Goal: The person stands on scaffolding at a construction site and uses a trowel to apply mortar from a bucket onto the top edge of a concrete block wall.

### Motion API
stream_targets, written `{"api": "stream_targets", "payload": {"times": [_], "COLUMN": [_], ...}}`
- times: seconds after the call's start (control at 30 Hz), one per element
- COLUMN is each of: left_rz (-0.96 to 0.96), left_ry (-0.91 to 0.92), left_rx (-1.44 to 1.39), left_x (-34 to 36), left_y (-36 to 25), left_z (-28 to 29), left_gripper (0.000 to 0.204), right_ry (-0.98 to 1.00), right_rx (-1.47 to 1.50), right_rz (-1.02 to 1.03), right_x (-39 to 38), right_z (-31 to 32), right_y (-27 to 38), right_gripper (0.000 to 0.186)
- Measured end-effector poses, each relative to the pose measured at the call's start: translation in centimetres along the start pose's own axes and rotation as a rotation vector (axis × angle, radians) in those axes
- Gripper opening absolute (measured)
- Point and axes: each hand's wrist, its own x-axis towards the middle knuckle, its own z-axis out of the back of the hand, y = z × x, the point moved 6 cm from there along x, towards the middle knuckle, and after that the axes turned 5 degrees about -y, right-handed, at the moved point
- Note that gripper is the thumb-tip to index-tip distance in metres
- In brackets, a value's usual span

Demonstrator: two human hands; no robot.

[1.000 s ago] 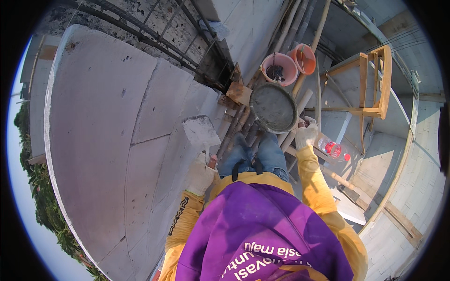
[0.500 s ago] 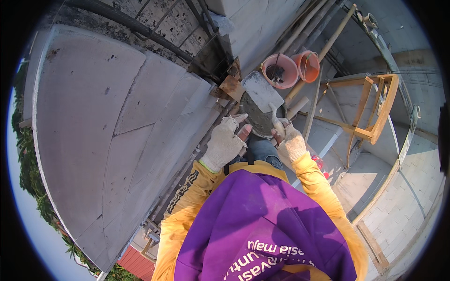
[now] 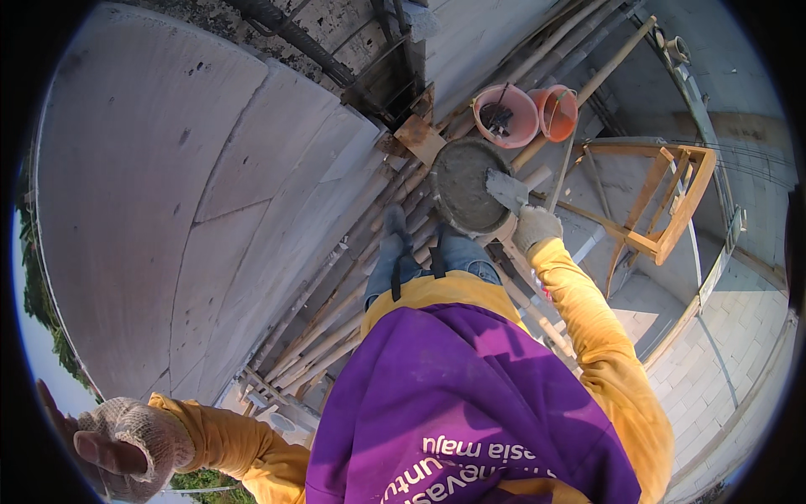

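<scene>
A round dark bucket of wet grey mortar (image 3: 460, 186) stands in front of me, above my legs. My right hand (image 3: 537, 228), in a knitted glove with bare fingertips, is closed at the handle end of a trowel. The trowel's grey blade (image 3: 506, 191) lies at the right side of the mortar, its tip toward the middle. Far off at the lower left, my gloved left hand (image 3: 130, 449) is stretched out, empty as far as I see, fingers extended and thumb apart. It is near the outer edge of the pale block wall (image 3: 159, 185).
Two orange buckets (image 3: 506, 116) stand beyond the mortar, one with dark items inside. Bamboo poles (image 3: 332, 336) run beneath my feet. A wooden frame (image 3: 684, 202) is at right. Rusty metal plate (image 3: 420, 139) and steel bars (image 3: 311, 50) stand near the wall corner.
My left hand has swung from beside the mortar bucket out to the lower left. My right hand has moved slightly right and up, and the trowel blade has turned and lowered to the mortar.
</scene>
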Motion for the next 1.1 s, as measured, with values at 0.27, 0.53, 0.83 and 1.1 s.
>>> {"api": "stream_targets", "payload": {"times": [0.27, 0.53, 0.83, 1.1], "left_rz": [0.281, 0.288, 0.449, 0.466], "left_ry": [0.302, 0.404, 0.328, 0.364], "left_rx": [0.024, -0.05, 0.014, -0.009], "left_x": [0.7, 1.4, 1.0, 0.9], "left_y": [5.9, 7.9, 4.9, 5.9], "left_z": [-1.9, -3.8, -6.6, -7.4], "left_gripper": [0.049, 0.053, 0.06, 0.064], "right_ry": [0.167, 0.148, 0.147, -0.091], "right_rx": [0.146, 0.375, 0.795, 0.32], "right_rz": [-0.071, 0.07, -0.317, 0.077], "right_x": [6.1, 7.2, 9.6, 8.9], "right_z": [-9.2, -11.1, -16.3, -16.0], "right_y": [2.6, 3.6, 4.8, 5.6], "right_gripper": [0.033, 0.04, 0.038, 0.031]}}
